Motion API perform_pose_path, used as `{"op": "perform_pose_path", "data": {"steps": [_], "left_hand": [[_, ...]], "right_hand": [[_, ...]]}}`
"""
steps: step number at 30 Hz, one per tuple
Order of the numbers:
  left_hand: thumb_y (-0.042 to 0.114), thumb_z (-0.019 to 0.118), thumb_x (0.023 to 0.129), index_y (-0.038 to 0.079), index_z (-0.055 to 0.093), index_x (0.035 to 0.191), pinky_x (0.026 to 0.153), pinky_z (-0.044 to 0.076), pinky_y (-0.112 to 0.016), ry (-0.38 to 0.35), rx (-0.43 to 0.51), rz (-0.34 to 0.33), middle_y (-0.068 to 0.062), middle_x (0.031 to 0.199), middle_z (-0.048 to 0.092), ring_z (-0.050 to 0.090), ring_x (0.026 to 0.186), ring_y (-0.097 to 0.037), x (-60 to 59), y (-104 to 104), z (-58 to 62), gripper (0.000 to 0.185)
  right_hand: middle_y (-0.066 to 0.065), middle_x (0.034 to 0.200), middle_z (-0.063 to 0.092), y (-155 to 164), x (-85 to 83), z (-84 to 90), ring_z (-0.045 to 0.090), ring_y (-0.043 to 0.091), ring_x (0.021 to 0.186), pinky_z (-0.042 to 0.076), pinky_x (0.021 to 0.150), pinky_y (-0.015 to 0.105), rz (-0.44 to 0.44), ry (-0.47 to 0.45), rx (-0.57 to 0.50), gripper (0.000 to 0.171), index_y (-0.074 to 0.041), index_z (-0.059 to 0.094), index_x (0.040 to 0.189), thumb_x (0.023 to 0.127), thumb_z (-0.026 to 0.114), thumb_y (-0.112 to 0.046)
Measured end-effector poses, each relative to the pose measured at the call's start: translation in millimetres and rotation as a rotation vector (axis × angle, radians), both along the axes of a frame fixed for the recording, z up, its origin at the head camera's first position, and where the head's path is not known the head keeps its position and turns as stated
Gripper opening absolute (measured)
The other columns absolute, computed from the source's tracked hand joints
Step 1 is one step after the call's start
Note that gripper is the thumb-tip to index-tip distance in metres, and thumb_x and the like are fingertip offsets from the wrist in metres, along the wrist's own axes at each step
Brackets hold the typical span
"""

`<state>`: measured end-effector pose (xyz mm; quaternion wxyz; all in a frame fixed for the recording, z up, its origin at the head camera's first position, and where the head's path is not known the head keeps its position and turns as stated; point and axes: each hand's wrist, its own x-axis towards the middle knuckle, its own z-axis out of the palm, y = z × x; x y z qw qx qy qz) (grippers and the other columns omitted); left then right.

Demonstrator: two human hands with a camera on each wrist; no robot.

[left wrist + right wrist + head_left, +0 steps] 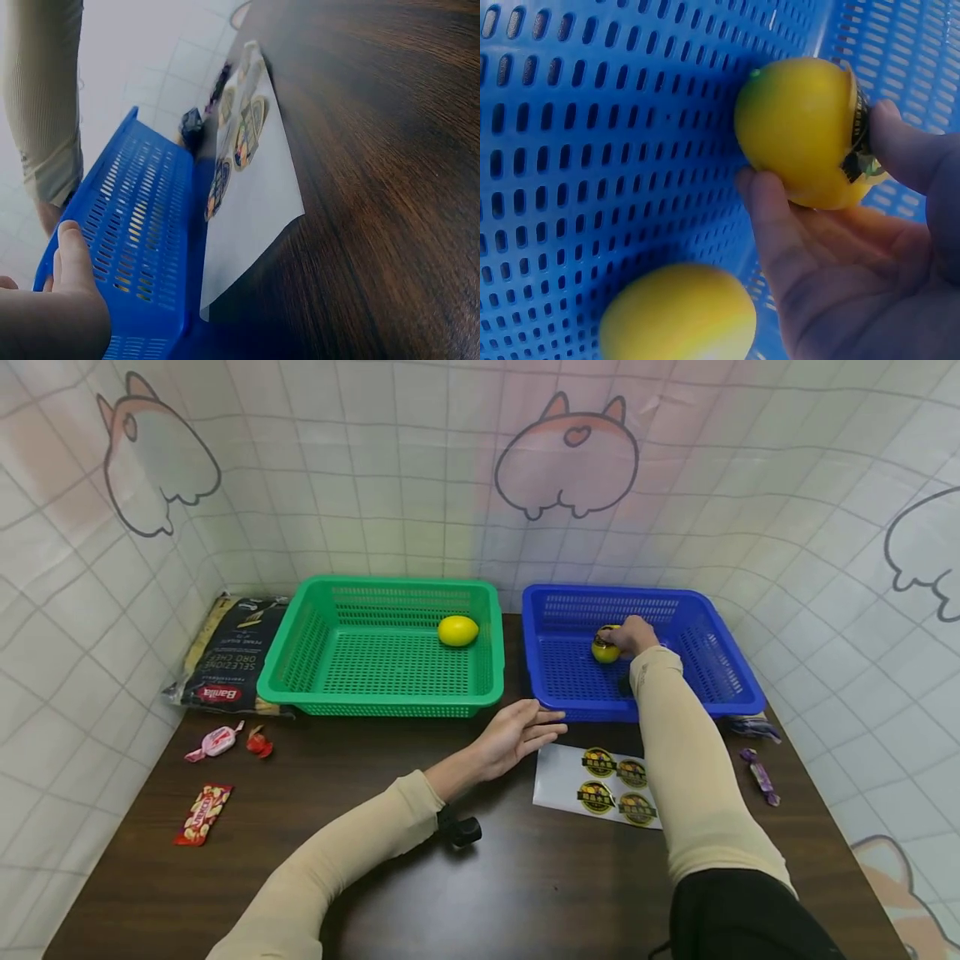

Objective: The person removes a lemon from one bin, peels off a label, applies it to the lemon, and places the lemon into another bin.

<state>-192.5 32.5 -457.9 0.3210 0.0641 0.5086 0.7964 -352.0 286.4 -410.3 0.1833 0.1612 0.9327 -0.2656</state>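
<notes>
My right hand [633,635] reaches into the blue basket [536,647] and grips a round yellow fruit [799,127]. In the right wrist view, a black-and-gold sticker [859,127] sits by its green stem end, under the thumb. Another yellow fruit [679,315] lies in the same basket, below the fingers. My left hand [513,739], its fingers extended, is by the basket's front left corner; in the left wrist view a fingertip overlaps the rim, but contact is unclear. A white sheet [558,777] with several round black-and-gold stickers [598,762] lies in front of the basket.
A green basket [273,681] holding a lemon [457,631] stands left. Beside it lies a black pasta bag [236,647]. Wrapped candies [217,742] and a red packet [204,814] lie on the left; a purple candy [761,777] lies right. Patterned fabric surrounds the table.
</notes>
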Motion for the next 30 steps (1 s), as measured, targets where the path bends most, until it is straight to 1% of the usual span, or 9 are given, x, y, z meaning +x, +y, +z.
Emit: {"op": "perform_pose_path", "data": {"steps": [3, 6, 9, 12, 16, 19, 22, 26, 30], "left_hand": [[0.026, 0.029, 0.111, 0.007, 0.047, 0.123, 0.107, 0.05, -0.029, 0.007, -0.003, -0.003, -0.021, 0.151, 0.047, 0.052, 0.138, -0.032, 2.0, 0.1, -0.6, 0.03], [0.027, 0.029, 0.111, 0.004, 0.045, 0.135, 0.107, 0.05, -0.03, 0.008, -0.006, -0.003, -0.02, 0.152, 0.047, 0.053, 0.138, -0.031, 3.1, -0.7, -0.5, 0.037], [0.027, 0.028, 0.111, 0.001, 0.042, 0.141, 0.109, 0.048, -0.031, 0.016, -0.012, -0.01, -0.021, 0.152, 0.046, 0.052, 0.138, -0.032, 3.8, -1.9, -0.3, 0.042], [0.028, 0.028, 0.111, -0.001, 0.041, 0.143, 0.11, 0.047, -0.032, 0.024, -0.017, -0.019, -0.022, 0.152, 0.046, 0.054, 0.136, -0.03, 3.4, -2.5, -0.9, 0.044], [0.026, 0.03, 0.111, -0.001, 0.048, 0.133, 0.106, 0.051, -0.029, 0.038, -0.032, -0.012, -0.023, 0.149, 0.05, 0.063, 0.123, -0.019, 0.4, -1.3, -2.8, 0.04], [0.025, 0.032, 0.111, 0.002, 0.054, 0.118, 0.1, 0.055, -0.025, 0.037, -0.049, 0.015, -0.023, 0.144, 0.055, 0.067, 0.11, -0.012, -3.3, 1.0, -4.4, 0.032], [0.023, 0.035, 0.11, 0.006, 0.056, 0.108, 0.095, 0.057, -0.022, 0.019, -0.054, 0.046, -0.022, 0.139, 0.059, 0.069, 0.102, -0.009, -6.8, 3.2, -4.9, 0.028], [0.022, 0.038, 0.109, 0.005, 0.058, 0.11, 0.092, 0.058, -0.022, 0.0, -0.067, 0.067, -0.021, 0.133, 0.064, 0.071, 0.097, -0.008, -9.1, 4.8, -4.8, 0.027], [0.021, 0.039, 0.109, 0.0, 0.058, 0.118, 0.092, 0.058, -0.022, 0.012, -0.088, 0.083, -0.019, 0.129, 0.066, 0.071, 0.095, -0.007, -9.7, 5.0, -4.6, 0.03]], "right_hand": [[0.027, 0.122, 0.06, 0.3, 1.2, -3.5, 0.067, 0.035, 0.11, 0.061, 0.086, 0.036, -0.035, 0.037, 0.026, 0.056, 0.013, 0.05, 0.133, 0.103, 0.049, -0.035], [0.019, 0.095, 0.065, 0.9, 2.1, -8.4, 0.071, 0.029, 0.086, 0.058, 0.063, 0.028, -0.04, 0.099, 0.074, 0.051, 0.011, 0.061, 0.116, 0.102, 0.05, -0.037], [0.008, 0.068, 0.056, 2.7, 2.3, -12.7, 0.058, 0.019, 0.058, 0.044, 0.048, 0.024, -0.048, 0.151, 0.124, 0.046, 0.004, 0.063, 0.092, 0.1, 0.053, -0.04], [0.004, 0.06, 0.045, 4.9, 3.5, -14.0, 0.043, 0.014, 0.05, 0.037, 0.046, 0.026, -0.054, 0.196, 0.184, 0.045, -0.003, 0.056, 0.077, 0.098, 0.057, -0.043], [0.005, 0.064, 0.042, 7.5, 6.5, -11.6, 0.042, 0.017, 0.054, 0.037, 0.048, 0.029, -0.049, 0.248, 0.244, 0.045, -0.005, 0.053, 0.073, 0.096, 0.061, -0.043], [0.009, 0.071, 0.044, 8.5, 9.0, -8.2, 0.044, 0.02, 0.059, 0.038, 0.05, 0.03, -0.055, 0.254, 0.235, 0.044, -0.002, 0.056, 0.079, 0.097, 0.06, -0.042], [0.013, 0.081, 0.047, 8.7, 11.3, -4.5, 0.047, 0.022, 0.063, 0.04, 0.051, 0.031, -0.059, 0.246, 0.221, 0.044, 0.002, 0.058, 0.089, 0.097, 0.06, -0.041], [0.022, 0.096, 0.054, 9.1, 15.8, 1.3, 0.053, 0.027, 0.071, 0.047, 0.055, 0.035, -0.033, 0.227, 0.231, 0.049, 0.008, 0.058, 0.106, 0.097, 0.058, -0.041], [0.031, 0.117, 0.055, 8.3, 20.0, 12.6, 0.059, 0.035, 0.086, 0.055, 0.068, 0.042, 0.03, 0.211, 0.239, 0.056, 0.011, 0.055, 0.121, 0.099, 0.056, -0.04]]}}
